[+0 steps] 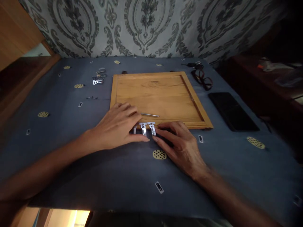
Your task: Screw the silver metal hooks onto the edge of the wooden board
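Observation:
A shallow wooden framed panel [151, 94] lies flat on the blue cloth. Along its near edge sit three shiny metal hinges in a row: a left one [134, 130] partly hidden, a middle one [143, 128] and a right one [152, 128]. My left hand [119, 126] rests over the panel's near left corner, its thumb stretched out below the hinges, apart from the fingers. With thumb and forefinger, my right hand [180, 145] pinches the right hinge from its side. A thin metal rod [149, 114] lies on the panel, its left end behind my left hand.
More metal hinge parts [98, 81] and small screws [91, 97] lie at the back left. On the right are a dark phone-like slab [233, 111] and dark-framed glasses [202, 78]. A patterned curtain [146, 28] hangs behind; wooden furniture [21, 31] borders the left.

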Available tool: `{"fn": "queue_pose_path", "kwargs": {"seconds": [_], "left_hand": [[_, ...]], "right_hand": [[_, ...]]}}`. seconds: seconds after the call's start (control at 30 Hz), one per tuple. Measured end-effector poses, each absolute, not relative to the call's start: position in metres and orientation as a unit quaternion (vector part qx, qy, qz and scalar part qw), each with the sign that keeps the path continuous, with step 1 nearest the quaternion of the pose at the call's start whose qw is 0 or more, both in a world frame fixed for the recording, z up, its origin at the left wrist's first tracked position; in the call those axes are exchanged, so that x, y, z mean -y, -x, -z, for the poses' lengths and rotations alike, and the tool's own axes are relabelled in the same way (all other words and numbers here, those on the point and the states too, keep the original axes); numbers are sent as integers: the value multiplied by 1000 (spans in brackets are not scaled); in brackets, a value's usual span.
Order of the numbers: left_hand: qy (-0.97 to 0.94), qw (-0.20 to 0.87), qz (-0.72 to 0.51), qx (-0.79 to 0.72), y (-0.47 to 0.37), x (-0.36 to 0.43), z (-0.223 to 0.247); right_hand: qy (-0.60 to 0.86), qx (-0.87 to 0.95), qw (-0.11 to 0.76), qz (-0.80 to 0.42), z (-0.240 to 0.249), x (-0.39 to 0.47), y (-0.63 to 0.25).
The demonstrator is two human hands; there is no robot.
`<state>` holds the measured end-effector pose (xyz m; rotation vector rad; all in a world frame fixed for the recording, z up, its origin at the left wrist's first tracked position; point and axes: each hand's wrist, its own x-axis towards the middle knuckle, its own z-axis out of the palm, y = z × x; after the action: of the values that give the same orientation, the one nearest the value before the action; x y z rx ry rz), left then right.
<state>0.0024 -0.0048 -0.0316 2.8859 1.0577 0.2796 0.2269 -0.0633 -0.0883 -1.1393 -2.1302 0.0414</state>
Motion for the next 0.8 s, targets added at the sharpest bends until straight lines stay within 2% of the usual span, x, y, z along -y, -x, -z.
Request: {"fn": "queue_pose_path", "kwargs": {"seconds": [0.4,0.8], "left_hand": [[-927,2,-48,-372,-13,12,37],[-924,56,-31,-377,-13,9,40]], "right_hand": [[445,820,359,-33,89,64,-227],[445,823,353,-20,90,64,-229]]}}
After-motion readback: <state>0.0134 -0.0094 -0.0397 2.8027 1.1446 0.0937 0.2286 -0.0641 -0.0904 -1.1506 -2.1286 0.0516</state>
